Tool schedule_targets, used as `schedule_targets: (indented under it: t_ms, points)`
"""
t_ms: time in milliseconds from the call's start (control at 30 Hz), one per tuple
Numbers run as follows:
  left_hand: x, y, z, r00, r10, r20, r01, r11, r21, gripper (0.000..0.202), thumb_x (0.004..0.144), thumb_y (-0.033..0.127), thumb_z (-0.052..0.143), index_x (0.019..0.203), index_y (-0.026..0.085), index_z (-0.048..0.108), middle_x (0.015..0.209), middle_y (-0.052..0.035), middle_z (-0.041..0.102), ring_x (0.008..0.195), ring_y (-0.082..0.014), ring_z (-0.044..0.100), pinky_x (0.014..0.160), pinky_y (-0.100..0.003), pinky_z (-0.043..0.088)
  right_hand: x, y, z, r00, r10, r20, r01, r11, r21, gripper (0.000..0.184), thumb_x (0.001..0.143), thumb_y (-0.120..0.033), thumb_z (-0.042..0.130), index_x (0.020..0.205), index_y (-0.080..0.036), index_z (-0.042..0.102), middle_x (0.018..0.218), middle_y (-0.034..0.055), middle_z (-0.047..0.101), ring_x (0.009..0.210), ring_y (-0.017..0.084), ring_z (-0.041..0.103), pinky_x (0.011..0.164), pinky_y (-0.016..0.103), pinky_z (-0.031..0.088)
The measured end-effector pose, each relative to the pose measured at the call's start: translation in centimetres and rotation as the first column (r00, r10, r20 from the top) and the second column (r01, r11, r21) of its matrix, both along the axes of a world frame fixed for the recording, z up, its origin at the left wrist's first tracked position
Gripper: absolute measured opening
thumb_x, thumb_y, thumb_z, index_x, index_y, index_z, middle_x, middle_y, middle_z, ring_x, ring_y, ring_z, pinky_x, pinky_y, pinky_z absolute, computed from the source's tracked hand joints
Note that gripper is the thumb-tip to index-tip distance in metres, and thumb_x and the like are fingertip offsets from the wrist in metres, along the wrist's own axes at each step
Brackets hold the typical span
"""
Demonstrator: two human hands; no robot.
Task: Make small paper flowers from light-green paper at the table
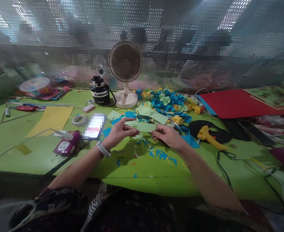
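Note:
My left hand (119, 132), with a white wristband watch (103, 149), pinches one end of a pale green paper strip (144, 126). My right hand (169, 137) holds the other end, so the strip spans the gap between them. More pale green paper pieces (151, 113) lie just beyond the strip. Blue-handled scissors (182, 129) rest close to my right hand, partly hidden by it. Blue and green paper scraps (162, 155) are scattered on the green table (35, 154) below my hands.
Beyond my hands stand a heap of blue, green and yellow paper flowers (168, 101), a desk fan (125, 69) and a black flask (99, 91). A phone (94, 126), tape roll (77, 120), pink power strip (67, 143), yellow glue gun (208, 137) and red sheet (238, 103) surround them.

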State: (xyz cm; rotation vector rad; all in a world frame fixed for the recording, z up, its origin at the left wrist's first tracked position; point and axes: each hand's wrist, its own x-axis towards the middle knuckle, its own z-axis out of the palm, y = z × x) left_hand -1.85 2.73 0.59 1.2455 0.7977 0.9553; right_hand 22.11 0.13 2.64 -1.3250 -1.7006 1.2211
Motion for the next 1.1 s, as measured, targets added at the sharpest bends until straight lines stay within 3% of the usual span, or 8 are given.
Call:
schedule_targets:
  t_ms: [167,267,400,667,800,867,967,1100]
  points:
    - [0.4,-0.2,-0.3,0.997,0.027,0.079,-0.023,0.998,-0.050,0.083,0.070,0.029,0.084,0.139,0.014,0.041,0.088,-0.0074,0.076,0.082,-0.0191,0.074,0.070,-0.027,0.057,-0.3,-0.2,0.0,1.000,-0.021,-0.013,0.021,1.000,-0.006,0.043,0.070,-0.060,0.072,0.069,-0.019,0.059,0.066,0.0014,0.064,0.062,0.015,0.061,0.065,0.030,0.049]
    - [0.8,-0.5,-0.6,0.999,-0.024,0.043,0.025,1.000,-0.018,0.091,0.070,0.029,0.084,0.144,0.013,0.035,0.080,-0.0055,0.076,0.074,-0.0167,0.073,0.068,-0.026,0.056,-0.9,-0.4,-0.4,0.999,-0.034,-0.034,0.033,0.999,-0.027,0.040,0.068,-0.055,0.075,0.075,-0.017,0.064,0.071,0.0029,0.067,0.065,0.015,0.061,0.065,0.029,0.049]
    - [1.2,-1.0,-0.9,0.999,-0.044,-0.026,0.046,0.997,0.062,0.083,0.075,0.029,0.081,0.143,0.011,0.037,0.072,-0.0031,0.074,0.070,-0.0158,0.072,0.066,-0.025,0.055,-1.9,-0.8,-1.3,0.993,-0.076,-0.086,0.071,0.995,-0.066,0.041,0.067,-0.049,0.078,0.087,-0.014,0.070,0.073,0.0042,0.069,0.064,0.015,0.059,0.061,0.028,0.047]
    - [0.8,-0.5,-0.9,1.000,-0.003,-0.013,0.004,0.997,0.077,0.075,0.075,0.031,0.080,0.138,0.013,0.041,0.073,-0.0013,0.073,0.072,-0.0155,0.073,0.068,-0.025,0.055,-1.5,-0.6,-1.0,0.991,-0.079,-0.105,0.076,0.996,-0.040,0.035,0.067,-0.049,0.077,0.072,-0.016,0.068,0.071,0.0036,0.070,0.057,0.011,0.058,0.060,0.027,0.049]
    - [0.1,0.5,-0.8,0.999,0.037,0.002,-0.037,0.996,0.080,0.072,0.073,0.032,0.081,0.133,0.014,0.045,0.071,0.0002,0.072,0.070,-0.0148,0.072,0.065,-0.023,0.054,-0.3,0.1,-0.7,0.986,-0.123,-0.116,0.122,0.992,-0.016,0.035,0.065,-0.049,0.078,0.074,-0.016,0.068,0.071,0.0036,0.071,0.056,0.012,0.059,0.060,0.028,0.051]
    - [-0.2,0.8,-0.7,1.000,0.010,0.013,-0.011,0.997,0.071,0.072,0.073,0.032,0.081,0.133,0.014,0.045,0.069,0.0016,0.070,0.072,-0.0154,0.072,0.065,-0.023,0.054,0.1,0.4,-0.6,0.971,-0.171,-0.167,0.173,0.985,-0.002,0.036,0.065,-0.050,0.078,0.076,-0.017,0.067,0.073,0.0033,0.071,0.058,0.012,0.060,0.062,0.028,0.052]
    - [-0.3,0.7,-0.7,0.992,-0.126,0.010,0.126,0.991,0.036,0.072,0.073,0.029,0.081,0.134,0.014,0.046,0.067,0.0028,0.068,0.074,-0.0170,0.073,0.066,-0.024,0.055,0.1,0.3,-0.3,0.951,-0.200,-0.234,0.203,0.979,-0.009,0.040,0.069,-0.055,0.075,0.083,-0.018,0.067,0.078,0.0030,0.071,0.063,0.013,0.064,0.064,0.028,0.053]
    - [-0.4,0.5,-0.6,0.971,-0.238,-0.021,0.239,0.971,0.017,0.072,0.073,0.027,0.081,0.135,0.013,0.047,0.069,0.0002,0.070,0.073,-0.0168,0.073,0.070,-0.026,0.056,-0.7,-0.6,0.0,0.994,-0.020,-0.105,0.015,0.999,-0.047,0.040,0.069,-0.055,0.076,0.069,-0.018,0.061,0.059,-0.0005,0.063,0.053,0.012,0.058,0.056,0.025,0.048]
